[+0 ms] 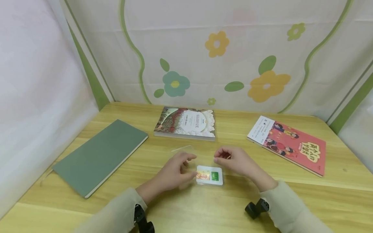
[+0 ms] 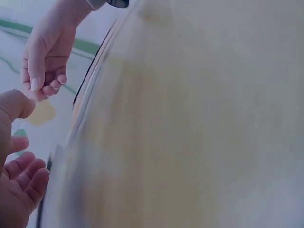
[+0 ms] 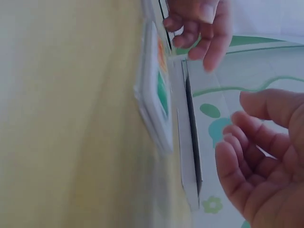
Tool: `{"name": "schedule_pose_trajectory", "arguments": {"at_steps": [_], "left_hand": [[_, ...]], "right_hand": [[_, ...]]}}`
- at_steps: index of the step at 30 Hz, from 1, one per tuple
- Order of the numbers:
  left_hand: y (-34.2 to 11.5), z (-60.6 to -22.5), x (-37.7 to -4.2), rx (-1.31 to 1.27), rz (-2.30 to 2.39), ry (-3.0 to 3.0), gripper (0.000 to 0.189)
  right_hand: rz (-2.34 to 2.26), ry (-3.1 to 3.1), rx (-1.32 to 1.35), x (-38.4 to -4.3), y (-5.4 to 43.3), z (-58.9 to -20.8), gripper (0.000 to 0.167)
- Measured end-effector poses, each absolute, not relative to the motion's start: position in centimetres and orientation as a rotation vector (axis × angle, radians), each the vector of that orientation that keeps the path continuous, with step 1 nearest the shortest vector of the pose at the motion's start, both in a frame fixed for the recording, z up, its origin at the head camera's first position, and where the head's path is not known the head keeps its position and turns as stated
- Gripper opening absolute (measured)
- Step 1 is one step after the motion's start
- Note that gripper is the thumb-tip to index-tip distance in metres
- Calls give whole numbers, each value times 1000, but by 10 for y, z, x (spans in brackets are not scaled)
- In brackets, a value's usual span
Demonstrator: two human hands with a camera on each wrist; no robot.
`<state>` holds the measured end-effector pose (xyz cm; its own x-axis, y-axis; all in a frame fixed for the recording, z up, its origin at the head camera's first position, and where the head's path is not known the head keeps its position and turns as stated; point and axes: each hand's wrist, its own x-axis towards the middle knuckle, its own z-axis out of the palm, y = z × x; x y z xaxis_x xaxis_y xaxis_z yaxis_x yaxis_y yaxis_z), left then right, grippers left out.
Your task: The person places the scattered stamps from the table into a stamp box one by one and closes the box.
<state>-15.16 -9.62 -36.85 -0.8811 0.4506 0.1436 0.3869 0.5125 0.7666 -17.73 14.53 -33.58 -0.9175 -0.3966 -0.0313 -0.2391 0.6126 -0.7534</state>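
Observation:
A small flat white block with rounded corners (image 1: pixel 216 182) lies on the table, showing an orange printed picture and a green one. My left hand (image 1: pixel 174 171) hovers at its left side, thumb close to its edge, fingers loosely bent around nothing. Past the block's upper right corner is my right hand (image 1: pixel 237 161), its fingers relaxed and holding nothing that shows. The right wrist view has the block (image 3: pixel 154 90) edge-on, apart from both hands. A transparent flat piece (image 1: pixel 186 147), perhaps a lid, lies partly hidden behind my left hand.
A green hardcover notebook (image 1: pixel 102 155) lies at the left of the wooden table (image 1: pixel 198 210). Behind the hands is a book with a pale illustrated cover (image 1: pixel 186 123), and at the right a red book (image 1: pixel 291 145). A flowered curtain (image 1: pixel 198 48) rises along the far edge.

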Motion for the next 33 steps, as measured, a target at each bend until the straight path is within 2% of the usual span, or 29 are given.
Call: {"name": "schedule_pose_trajectory", "arguments": {"at_steps": [9,22,33], "left_hand": [[-126,-354,-166,701,1237,2840,56],[-145,-356,-177,533,1155,2783,64],[-142,-364,-180,405,1111,2733,75]], "right_hand": [[-1148,2557,-886,-214,137,-325,33],[-986,2356,-1008,-250,113,-334,52],[-706,2442,-1105,-261,94,-343,59]]}}
